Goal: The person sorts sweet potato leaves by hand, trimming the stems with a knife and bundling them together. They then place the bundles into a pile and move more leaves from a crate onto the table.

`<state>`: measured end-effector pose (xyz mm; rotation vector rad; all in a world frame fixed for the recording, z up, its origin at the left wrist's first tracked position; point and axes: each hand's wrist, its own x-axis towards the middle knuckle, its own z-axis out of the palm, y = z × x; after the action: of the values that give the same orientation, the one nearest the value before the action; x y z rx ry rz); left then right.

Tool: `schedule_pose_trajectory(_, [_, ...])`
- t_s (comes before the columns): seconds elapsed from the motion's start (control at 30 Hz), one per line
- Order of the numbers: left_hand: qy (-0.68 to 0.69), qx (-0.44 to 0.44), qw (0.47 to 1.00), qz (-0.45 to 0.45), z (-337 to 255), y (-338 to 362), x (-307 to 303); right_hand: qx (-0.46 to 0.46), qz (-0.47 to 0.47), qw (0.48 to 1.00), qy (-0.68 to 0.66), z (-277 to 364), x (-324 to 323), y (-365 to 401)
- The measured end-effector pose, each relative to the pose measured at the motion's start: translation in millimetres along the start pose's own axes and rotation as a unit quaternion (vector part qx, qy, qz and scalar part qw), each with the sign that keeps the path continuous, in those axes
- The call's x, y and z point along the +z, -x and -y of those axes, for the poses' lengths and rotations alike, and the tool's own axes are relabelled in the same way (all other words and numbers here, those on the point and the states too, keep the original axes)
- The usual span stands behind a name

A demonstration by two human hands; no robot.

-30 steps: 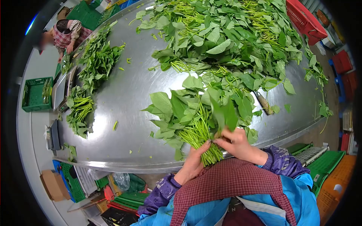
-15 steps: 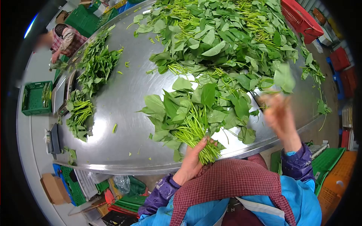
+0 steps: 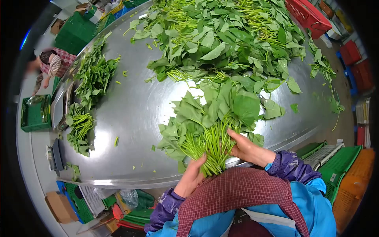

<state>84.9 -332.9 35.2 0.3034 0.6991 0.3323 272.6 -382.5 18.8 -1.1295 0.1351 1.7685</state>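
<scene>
A bunch of sweet potato greens (image 3: 213, 140), with heart-shaped leaves and long pale-green stems, is held at the table's near edge. The leaves point away from me and the stem ends towards my apron. My left hand (image 3: 191, 175) is closed around the lower left of the stems, its thumb on top. From the right side, my right hand (image 3: 246, 148) grips the same stems, thumb on top and fingers hidden behind them. Just beyond the bunch spreads a large pile of loose greens (image 3: 221, 43). A single loose leaf (image 3: 272, 109) lies right of the bunch.
The steel table (image 3: 130, 130) has a curved raised rim. Along its left side lie more bunches (image 3: 81, 124) beside a scale (image 3: 61, 104). A co-worker (image 3: 59, 63) leans over a green crate (image 3: 36, 113). A red basket (image 3: 308, 17) stands at the back right; green crates (image 3: 339, 168) are stacked right of me.
My right hand, blurred at the right beside a leaf, has come left onto the stems. The bunch is fuller and more upright. The co-worker's arm has moved down to the green crate.
</scene>
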Motion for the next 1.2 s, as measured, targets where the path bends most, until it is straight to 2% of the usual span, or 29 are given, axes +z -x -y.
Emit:
schedule_pose_trajectory(0.17, [0.051,-0.023,0.998,0.014,-2.3,-3.4,-4.4,0.010,0.035,0.999,-0.033,3.3,1.2,-1.0])
schedule_pose_trajectory(0.27, [0.065,-0.057,0.996,0.014,-0.8,-7.9,-1.2,-0.007,0.064,0.998,0.010,7.1,6.8,4.5])
schedule_pose_trajectory(0.33, [0.068,-0.080,0.994,0.017,-0.7,-12.9,-0.3,0.006,0.084,0.982,0.167,11.5,11.8,7.3])
schedule_pose_trajectory(0.37, [0.028,-0.090,0.995,0.038,-0.9,-16.3,-1.5,0.006,0.084,0.982,0.168,13.0,11.2,6.6])
schedule_pose_trajectory(0.43, [-0.014,-0.096,0.994,0.058,-3.8,-18.5,1.4,-0.020,0.140,0.953,0.267,16.4,7.9,4.6])
schedule_pose_trajectory(0.47, [-0.052,-0.089,0.993,0.065,-6.1,-16.9,6.2,-0.023,0.124,0.949,0.290,13.6,5.2,2.8])
schedule_pose_trajectory(0.57, [-0.084,-0.087,0.991,0.058,-5.4,-14.4,14.7,-0.035,0.131,0.947,0.292,15.0,11.3,11.1])
schedule_pose_trajectory(0.63, [-0.154,-0.020,0.988,0.024,-2.4,-13.2,17.6,-0.055,0.097,0.953,0.280,18.6,16.5,21.1])
schedule_pose_trajectory(0.7, [-0.184,0.016,0.982,0.032,-4.2,-14.0,19.6,-0.148,0.036,0.840,0.522,22.1,9.8,26.8])
schedule_pose_trajectory(0.73, [-0.212,0.050,0.975,0.039,-5.7,-15.0,21.0,-0.164,-0.025,0.718,0.676,32.7,19.6,42.3])
schedule_pose_trajectory(0.77, [-0.213,0.056,0.975,0.040,-6.7,-15.9,24.1,-0.232,-0.063,0.666,0.706,28.9,18.3,47.9])
schedule_pose_trajectory(0.83, [-0.280,0.116,0.953,-0.005,-5.6,-16.0,30.6,-0.347,-0.052,0.642,0.682,31.6,28.0,61.2])
schedule_pose_trajectory(0.87, [-0.305,0.120,0.944,-0.018,-2.5,-18.6,28.2,-0.351,-0.052,0.641,0.680,33.1,35.5,61.9])
schedule_pose_trajectory(0.93, [-0.340,0.147,0.929,-0.010,7.0,-21.8,22.7,-0.475,-0.096,0.682,0.548,38.3,55.4,56.6])
schedule_pose_trajectory(0.97, [-0.370,0.170,0.913,-0.003,9.8,-22.4,21.6,-0.495,-0.107,0.689,0.518,39.9,56.2,44.8])
schedule_pose_trajectory(1.07, [-0.367,0.151,0.918,-0.005,9.3,-20.5,20.6,-0.482,-0.090,0.716,0.497,39.7,47.2,22.2])
schedule_pose_trajectory(1.13, [-0.368,0.143,0.919,-0.013,9.3,-19.9,16.5,-0.451,-0.055,0.775,0.439,37.6,43.2,18.4])
schedule_pose_trajectory(1.17, [-0.359,0.117,0.926,-0.011,9.4,-20.6,13.6,-0.448,-0.054,0.776,0.440,36.5,41.1,17.5])
schedule_pose_trajectory(1.2, [-0.349,0.092,0.933,-0.008,9.9,-21.5,12.2,-0.416,-0.055,0.819,0.391,36.1,38.8,17.1])
